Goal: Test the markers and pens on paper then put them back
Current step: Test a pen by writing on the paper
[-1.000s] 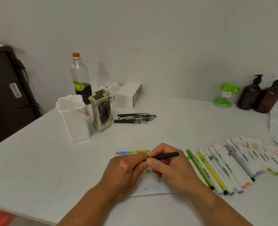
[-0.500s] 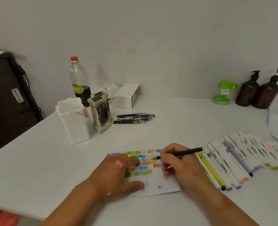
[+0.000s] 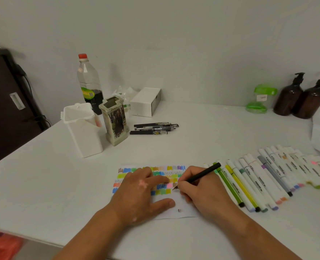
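A sheet of paper [image 3: 176, 212] covered in rows of coloured swatches lies near the table's front edge. My left hand [image 3: 142, 192] rests flat on it with fingers spread. My right hand [image 3: 202, 192] grips a thin black pen [image 3: 202, 174], its tip touching the paper beside the swatches. A long row of markers [image 3: 264, 177] lies to the right of the paper. Several black pens [image 3: 153, 127] lie further back. A white holder [image 3: 84, 128] and a patterned pen holder [image 3: 115, 121] stand at the back left.
A bottle with a red cap [image 3: 89, 83] and a white box [image 3: 146, 104] stand near the wall. Two brown pump bottles [image 3: 301, 96] and a green-lidded jar [image 3: 258, 100] sit at the back right. Dark furniture [image 3: 5, 106] stands left of the table.
My hands have parted: the left one now lies flat on the paper. The right hand has turned the black pen tip-down and brought it onto the paper.
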Demonstrator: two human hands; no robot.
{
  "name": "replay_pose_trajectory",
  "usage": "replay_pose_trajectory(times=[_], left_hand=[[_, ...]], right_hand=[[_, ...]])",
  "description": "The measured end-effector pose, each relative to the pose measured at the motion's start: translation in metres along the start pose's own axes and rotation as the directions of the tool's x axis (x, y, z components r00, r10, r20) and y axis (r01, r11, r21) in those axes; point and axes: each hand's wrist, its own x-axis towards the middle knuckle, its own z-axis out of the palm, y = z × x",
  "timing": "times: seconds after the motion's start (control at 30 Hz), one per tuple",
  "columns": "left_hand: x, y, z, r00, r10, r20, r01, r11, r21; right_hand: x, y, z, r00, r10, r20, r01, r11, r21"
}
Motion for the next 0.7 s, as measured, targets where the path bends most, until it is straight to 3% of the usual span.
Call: replay_pose_trajectory(times=[0.37, 0.7], left_hand=[[-0.0010, -0.0008, 0.0023, 1.000, -0.009, -0.010, 0.009, 1.000, 0.003], [-0.0017, 0.0003, -0.0006, 1.000, -0.014, -0.004, 0.014, 1.000, -0.014]], right_hand=[[0.0014, 0.0007, 0.0015, 1.000, -0.019, 0.013, 0.021, 0.993, -0.118], [0.0017, 0.0011, 0.0025, 0.999, -0.016, -0.044, 0.012, 0.995, -0.102]])
